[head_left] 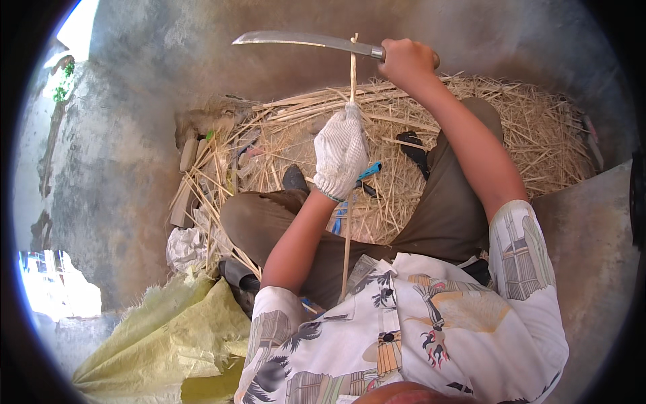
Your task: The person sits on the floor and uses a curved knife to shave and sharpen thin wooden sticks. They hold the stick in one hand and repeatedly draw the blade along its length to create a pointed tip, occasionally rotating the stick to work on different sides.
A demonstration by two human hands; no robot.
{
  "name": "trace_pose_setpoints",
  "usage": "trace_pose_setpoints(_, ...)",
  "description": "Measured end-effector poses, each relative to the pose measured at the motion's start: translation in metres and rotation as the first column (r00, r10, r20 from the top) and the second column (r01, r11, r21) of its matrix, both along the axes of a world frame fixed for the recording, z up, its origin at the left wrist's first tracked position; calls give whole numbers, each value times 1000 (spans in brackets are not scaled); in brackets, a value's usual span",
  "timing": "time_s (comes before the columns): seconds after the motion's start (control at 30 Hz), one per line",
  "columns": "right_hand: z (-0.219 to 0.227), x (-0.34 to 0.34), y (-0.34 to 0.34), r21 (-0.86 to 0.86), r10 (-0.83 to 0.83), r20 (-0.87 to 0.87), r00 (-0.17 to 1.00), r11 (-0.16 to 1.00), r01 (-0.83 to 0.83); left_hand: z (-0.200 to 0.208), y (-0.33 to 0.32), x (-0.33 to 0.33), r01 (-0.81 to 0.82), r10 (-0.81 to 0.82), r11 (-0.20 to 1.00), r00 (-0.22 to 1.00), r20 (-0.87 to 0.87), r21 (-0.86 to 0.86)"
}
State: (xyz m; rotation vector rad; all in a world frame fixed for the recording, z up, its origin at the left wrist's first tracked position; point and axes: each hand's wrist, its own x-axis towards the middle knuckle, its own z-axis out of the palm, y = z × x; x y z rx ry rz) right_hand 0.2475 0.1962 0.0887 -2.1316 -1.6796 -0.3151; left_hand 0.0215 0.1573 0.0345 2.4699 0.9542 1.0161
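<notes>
My left hand (342, 149), in a white knitted glove, is closed around a thin pale wooden strip (353, 77), which looks like bamboo. The strip runs from beside my shirt, through the glove and away from me. Bare and wrapped round a handle, my right hand (408, 62) grips a machete (289, 38). Its long, slightly curved blade points left and crosses the strip near the far end, whose tip shows just beyond it. Whether the edge bites into the strip, I cannot tell.
Cut strips and shavings (525, 128) cover the ground around my crossed legs. A blue-handled tool (369, 170) lies among them, near the glove. Yellowish woven sacking (161, 337) spreads at the lower left, below a crumpled white bag (186, 248). A rough wall (202, 54) stands close ahead.
</notes>
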Motion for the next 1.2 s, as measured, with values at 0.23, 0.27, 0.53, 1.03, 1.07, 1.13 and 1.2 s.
trace_pose_setpoints(0.23, 11, 3, -2, -55, -33, -22, 999, 998, 32, 12, -10, -4, -57, 102, 973, 976, -194, 226)
trace_pose_setpoints(0.27, 17, 4, 0, -91, -115, -104, 988, 990, 106, 10, -10, -4, -68, 121, 969, 968, -218, 236)
trace_pose_setpoints(0.53, 0, 15, -6, 78, -102, -307, 946, 988, 132, 45, -11, 4, -207, 172, 935, 975, -143, -287)
trace_pose_setpoints(1.03, -15, -9, 2, 0, 74, 73, 995, 997, -74, 23, 0, -3, -217, 298, 935, 910, -287, 281)
trace_pose_setpoints(1.07, -14, -10, 1, -3, 79, 87, 993, 997, -79, 23, -2, -3, -211, 293, 935, 913, -284, 285)
trace_pose_setpoints(1.13, -21, -5, 4, 13, 108, 124, 986, 994, -111, 20, -5, -1, -199, 283, 934, 918, -278, 296)
trace_pose_setpoints(1.2, -23, 1, 9, 28, 84, 120, 989, 996, -88, 26, -7, 6, -222, 265, 959, 923, -277, 177)
